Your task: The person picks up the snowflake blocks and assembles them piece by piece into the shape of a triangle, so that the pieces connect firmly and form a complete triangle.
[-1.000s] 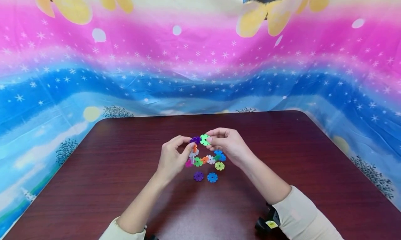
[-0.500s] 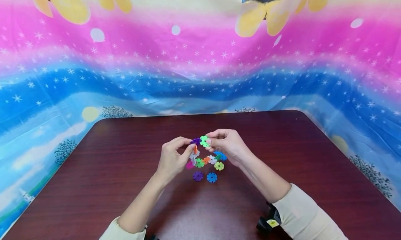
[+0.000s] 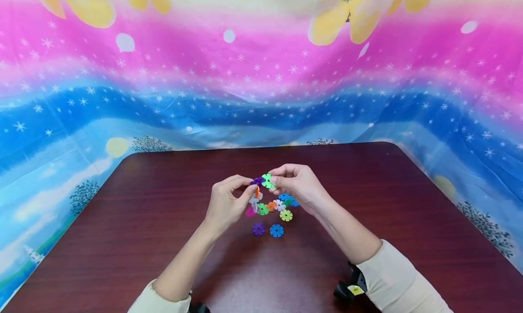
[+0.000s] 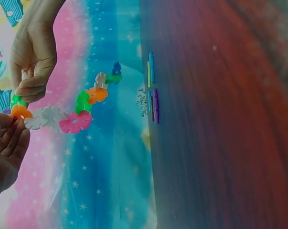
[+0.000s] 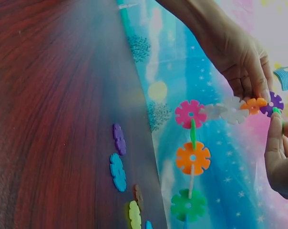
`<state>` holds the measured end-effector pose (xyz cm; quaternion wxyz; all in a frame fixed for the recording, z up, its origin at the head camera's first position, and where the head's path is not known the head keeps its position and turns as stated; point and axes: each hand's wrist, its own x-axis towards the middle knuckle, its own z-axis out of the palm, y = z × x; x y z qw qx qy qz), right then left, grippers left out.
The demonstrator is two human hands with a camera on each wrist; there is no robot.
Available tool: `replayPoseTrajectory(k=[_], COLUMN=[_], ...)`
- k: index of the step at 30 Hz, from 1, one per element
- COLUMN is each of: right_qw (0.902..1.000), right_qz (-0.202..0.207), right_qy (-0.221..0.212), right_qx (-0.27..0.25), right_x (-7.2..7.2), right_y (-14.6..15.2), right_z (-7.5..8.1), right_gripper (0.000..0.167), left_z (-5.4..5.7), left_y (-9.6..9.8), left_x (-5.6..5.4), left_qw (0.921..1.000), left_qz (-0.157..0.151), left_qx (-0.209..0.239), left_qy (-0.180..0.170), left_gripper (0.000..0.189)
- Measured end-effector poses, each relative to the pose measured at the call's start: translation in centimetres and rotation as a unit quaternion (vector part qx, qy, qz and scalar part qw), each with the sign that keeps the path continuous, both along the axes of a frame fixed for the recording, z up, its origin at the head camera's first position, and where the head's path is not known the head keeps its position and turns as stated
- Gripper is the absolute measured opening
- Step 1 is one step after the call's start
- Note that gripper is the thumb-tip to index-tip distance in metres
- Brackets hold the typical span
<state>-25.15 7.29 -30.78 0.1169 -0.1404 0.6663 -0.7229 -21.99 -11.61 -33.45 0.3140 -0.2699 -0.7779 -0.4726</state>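
A chain of notched plastic snowflake discs hangs in the air, with pink (image 5: pixel 190 114), orange (image 5: pixel 193 158) and green (image 5: pixel 188 205) discs along it in the right wrist view. At its upper end, my left hand (image 3: pixel 226 201) pinches a purple disc (image 5: pixel 272 104) beside an orange one (image 4: pixel 21 112). My right hand (image 3: pixel 302 188) holds a light green disc (image 3: pixel 267 181) between thumb and fingers. Its edge meets the purple disc; whether their slots interlock is unclear. The chain's lower end, with a blue disc (image 4: pixel 117 68), dangles free.
On the dark red-brown table (image 3: pixel 184 176) lie loose discs: purple (image 3: pixel 258 229), blue (image 3: pixel 276 231) and yellow-green (image 3: pixel 286 215). A brown disc (image 5: pixel 138 196) lies near them. A patterned cloth (image 3: pixel 261 86) hangs behind the table.
The hanging part of the chain has swung slightly to the right. Both hands keep their hold, with the green disc staying against the purple one.
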Motion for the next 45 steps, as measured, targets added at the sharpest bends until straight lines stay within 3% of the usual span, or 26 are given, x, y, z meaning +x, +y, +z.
replayPoseTrajectory(k=[11, 17, 23, 30, 37, 45], right_qw=[0.9989, 0.9987, 0.995, 0.9795, 0.9626, 0.9312], right_qz=[0.045, 0.035, 0.008, -0.002, 0.011, 0.027], right_qy=[0.016, 0.026, 0.042, 0.034, 0.02, 0.056], right_qx=[0.002, 0.026, 0.09, 0.198, 0.27, 0.359], right_x=[-0.5, -1.2, -2.9, -5.4, -6.8, -8.1], right_y=[0.3, 0.5, 1.3, 2.3, 2.9, 3.1], right_z=[-0.5, -1.1, -2.2, -4.4, -6.2, -7.6], right_gripper=[0.026, 0.025, 0.021, 0.026, 0.032, 0.03], left_z=[-0.1, 0.0, 0.3, 0.2, 0.2, 0.3], left_y=[-0.4, -0.8, -1.3, -1.9, -2.4, -2.6], left_x=[0.0, 0.1, 0.3, 0.3, 0.2, 0.2], left_qw=[0.9999, 0.9996, 0.999, 0.9976, 0.9959, 0.9954], left_qz=[0.014, 0.026, 0.043, 0.062, 0.079, 0.086], left_qx=[0.004, 0.0, 0.011, 0.029, 0.039, 0.038], left_qy=[0.0, 0.007, 0.009, 0.012, 0.021, 0.019], left_gripper=[0.006, 0.005, 0.005, 0.005, 0.006, 0.005])
